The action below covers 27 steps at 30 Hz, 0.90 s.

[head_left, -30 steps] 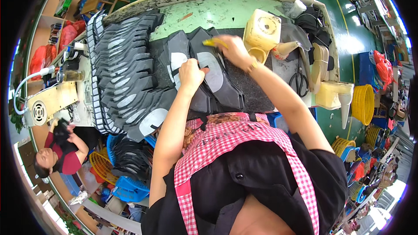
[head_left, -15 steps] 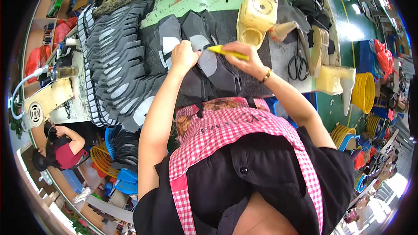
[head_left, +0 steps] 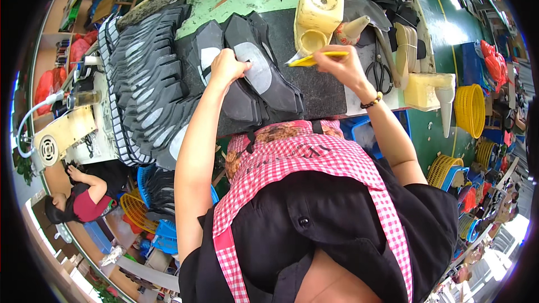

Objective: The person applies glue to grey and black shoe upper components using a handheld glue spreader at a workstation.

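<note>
My right hand (head_left: pixel 341 68) grips a yellow-handled brush (head_left: pixel 321 58). The brush's tip points left, just below the round mouth of a yellowish glue pot (head_left: pixel 313 40). My left hand (head_left: pixel 227 68) is closed at the edge of a stack of dark grey, sole-shaped pieces (head_left: pixel 279 87); its thumb presses near a pale oval patch (head_left: pixel 254 67) on the top piece. Its other fingers are curled and partly hidden. Another stack of such pieces (head_left: pixel 209 36), also with a pale patch, lies partly under that hand.
Rows of overlapping dark pieces (head_left: pixel 149 78) fill the bench's left side. Right of the pot lie a cone-tipped bottle (head_left: pixel 352 29), black scissors (head_left: pixel 380 76) and a yellowish container (head_left: pixel 421 92). Beyond the left end, a person in a dark red top (head_left: pixel 90 199) sits beside a machine (head_left: pixel 67 129).
My right hand has carried the brush rightward, off the pale patch and over beside the pot. The left hand stays at the stack.
</note>
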{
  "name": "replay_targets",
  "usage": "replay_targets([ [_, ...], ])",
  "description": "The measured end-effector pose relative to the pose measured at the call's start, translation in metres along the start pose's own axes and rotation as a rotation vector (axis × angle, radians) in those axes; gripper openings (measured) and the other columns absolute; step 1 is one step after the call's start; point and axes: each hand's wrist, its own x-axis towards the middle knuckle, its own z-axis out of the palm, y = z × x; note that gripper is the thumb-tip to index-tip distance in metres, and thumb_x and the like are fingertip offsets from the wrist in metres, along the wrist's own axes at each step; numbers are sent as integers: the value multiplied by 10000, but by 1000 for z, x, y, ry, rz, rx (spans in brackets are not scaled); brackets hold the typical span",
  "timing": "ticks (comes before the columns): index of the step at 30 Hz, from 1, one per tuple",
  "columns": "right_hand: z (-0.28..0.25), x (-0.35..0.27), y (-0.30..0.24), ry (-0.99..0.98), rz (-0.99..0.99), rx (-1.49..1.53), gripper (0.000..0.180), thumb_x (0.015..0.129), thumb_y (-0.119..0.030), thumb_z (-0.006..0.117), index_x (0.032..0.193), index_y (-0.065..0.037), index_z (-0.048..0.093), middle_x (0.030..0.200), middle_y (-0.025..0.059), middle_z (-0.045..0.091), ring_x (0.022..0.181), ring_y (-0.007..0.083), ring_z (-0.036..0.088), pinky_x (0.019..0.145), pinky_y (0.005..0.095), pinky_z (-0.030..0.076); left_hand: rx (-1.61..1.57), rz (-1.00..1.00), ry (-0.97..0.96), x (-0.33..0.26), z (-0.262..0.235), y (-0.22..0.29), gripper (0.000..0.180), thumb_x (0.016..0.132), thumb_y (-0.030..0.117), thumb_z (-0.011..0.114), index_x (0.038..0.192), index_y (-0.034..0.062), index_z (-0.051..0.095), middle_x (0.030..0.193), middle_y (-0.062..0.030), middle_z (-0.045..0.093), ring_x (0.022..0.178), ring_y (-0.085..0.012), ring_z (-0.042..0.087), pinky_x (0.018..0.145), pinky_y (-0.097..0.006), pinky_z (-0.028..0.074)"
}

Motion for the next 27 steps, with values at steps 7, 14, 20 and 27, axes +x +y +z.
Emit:
replay_targets([
  [7,20,-1,49,-339,-395,-138,132,738,-129,631,806,-16,639,724,82,632,647,123,596,586,249,469,-47,-94,-72,8,-4,8,278,577,180,755,607,-46,595,569,-111,610,509,-161,603,521,-272,472],
  [14,61,80,22,57,-292,103,232,805,-213,605,895,-1,641,689,64,635,607,74,561,560,214,452,-7,-73,26,14,3,-9,349,530,251,764,681,-23,610,644,-112,631,581,-192,619,545,-302,470],
  [20,54,53,18,-20,-234,-54,198,792,-177,586,873,-10,653,717,50,629,647,99,561,579,235,441,-507,266,239,-46,31,4,255,586,114,689,781,-33,613,713,-89,631,620,-151,591,571,-294,471],
  [27,47,54,3,-110,-288,-126,148,810,-98,570,850,31,630,696,35,590,618,80,550,569,197,422,-1331,11,332,-214,23,-19,183,756,44,603,923,-19,566,743,-44,577,622,-101,524,556,-248,428],
])
